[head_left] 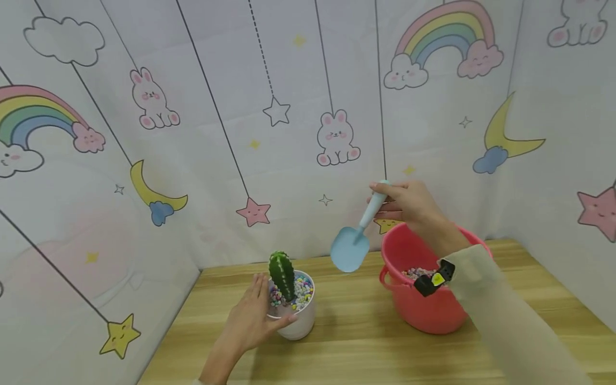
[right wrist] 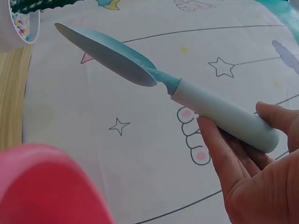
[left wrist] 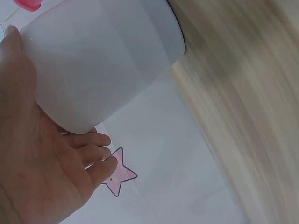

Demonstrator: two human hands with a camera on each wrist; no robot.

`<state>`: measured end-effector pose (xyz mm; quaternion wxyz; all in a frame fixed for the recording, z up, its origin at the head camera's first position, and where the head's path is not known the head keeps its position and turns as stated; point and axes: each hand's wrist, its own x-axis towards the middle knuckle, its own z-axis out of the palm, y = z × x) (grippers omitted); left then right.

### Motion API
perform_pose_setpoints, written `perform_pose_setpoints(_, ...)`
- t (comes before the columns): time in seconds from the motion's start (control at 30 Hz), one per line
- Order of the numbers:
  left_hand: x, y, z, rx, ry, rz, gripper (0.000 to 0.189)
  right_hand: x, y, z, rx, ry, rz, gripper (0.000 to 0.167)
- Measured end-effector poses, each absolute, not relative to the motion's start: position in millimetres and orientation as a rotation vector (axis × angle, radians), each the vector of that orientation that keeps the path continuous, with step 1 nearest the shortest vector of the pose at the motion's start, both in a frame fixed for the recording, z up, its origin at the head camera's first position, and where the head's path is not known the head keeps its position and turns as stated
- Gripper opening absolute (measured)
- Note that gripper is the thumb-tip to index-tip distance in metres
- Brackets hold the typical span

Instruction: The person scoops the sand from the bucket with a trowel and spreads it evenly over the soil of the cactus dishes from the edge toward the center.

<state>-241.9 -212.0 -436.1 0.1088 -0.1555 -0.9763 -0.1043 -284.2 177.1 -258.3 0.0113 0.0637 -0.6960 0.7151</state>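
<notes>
A white pot (head_left: 297, 327) stands on the table, holding a green cactus (head_left: 281, 274) among multicoloured pebbles (head_left: 303, 289). My left hand (head_left: 247, 318) rests against the pot's left side, with fairly straight fingers toward the back and the thumb along the front rim. In the left wrist view the pot's smooth wall (left wrist: 107, 60) sits between thumb and fingers. Up over the table, my right hand (head_left: 414, 200) holds a light blue trowel (head_left: 349, 249) by its pale handle, blade pointing down and left. The right wrist view shows thumb and fingers pinching the handle (right wrist: 224, 114); the blade's inside is hidden there.
A red bucket (head_left: 428, 310) with pebbles (head_left: 418, 272) inside stands at the right, under my right forearm. A side handle sticks out toward the pot. Behind and beside the wooden table (head_left: 356, 342) hangs a patterned white cloth (head_left: 207, 160).
</notes>
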Motion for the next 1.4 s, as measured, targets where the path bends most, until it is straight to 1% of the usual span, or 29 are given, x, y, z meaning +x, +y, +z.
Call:
perform_pose_setpoints(0.13,-243.2,-213.6,-433.6,-0.448,-2.855,-0.343,0.123,-279.8,196.8,-257.0,0.191,-2.126,2.248,0.031)
perform_pose_setpoints(0.27,-240.7,-214.8,-423.3,-0.397,-2.785,-0.417,0.11,-276.4,218.1,-259.2,0.184,-2.092,2.246,0.02)
perform_pose_setpoints(0.37,-235.2,-214.2,-409.6,-0.367,-2.636,-0.457,0.098,-275.4,235.4,-261.3,0.188,-2.044,2.282,0.016)
perform_pose_setpoints(0.43,-231.3,-211.4,-398.4,-0.378,-2.486,-0.484,0.086,-275.1,246.9,-262.1,0.198,-2.019,2.305,0.016)
perform_pose_setpoints(0.6,-221.7,-196.5,-368.9,-0.538,-2.116,-0.526,0.041,-273.4,272.2,-262.4,0.18,-2.031,2.276,0.017)
perform_pose_setpoints(0.67,-216.9,-187.6,-357.5,-0.612,-2.047,-0.523,0.03,-272.3,279.6,-262.3,0.149,-2.063,2.221,0.016)
perform_pose_setpoints(0.7,-214.7,-182.6,-352.3,-0.644,-2.028,-0.525,0.027,-272.1,282.9,-262.4,0.131,-2.07,2.2,0.016)
perform_pose_setpoints(0.8,-209.4,-166.9,-340.2,-0.744,-2.023,-0.52,0.03,-271.8,291.8,-263.1,0.083,-2.081,2.16,0.019)
perform_pose_setpoints(0.9,-207.8,-152.2,-334.0,-0.835,-2.066,-0.493,0.043,-270.9,300.0,-263.2,0.061,-2.056,2.182,0.02)
perform_pose_setpoints(0.97,-208.0,-143.3,-331.2,-0.874,-2.119,-0.436,0.053,-269.7,304.6,-262.7,0.05,-2.036,2.199,0.015)
perform_pose_setpoints(1.07,-208.8,-130.7,-326.4,-0.901,-2.211,-0.346,0.069,-267.3,309.6,-261.5,0.04,-2.04,2.178,0.013)
perform_pose_setpoints(1.2,-212.6,-115.6,-321.1,-0.906,-2.337,-0.258,0.085,-264.6,314.0,-260.9,0.027,-2.042,2.14,0.011)
perform_pose_setpoints(1.4,-222.9,-93.3,-319.0,-0.914,-2.542,-0.248,0.098,-262.0,320.6,-263.6,0.02,-2.059,2.107,0.008)
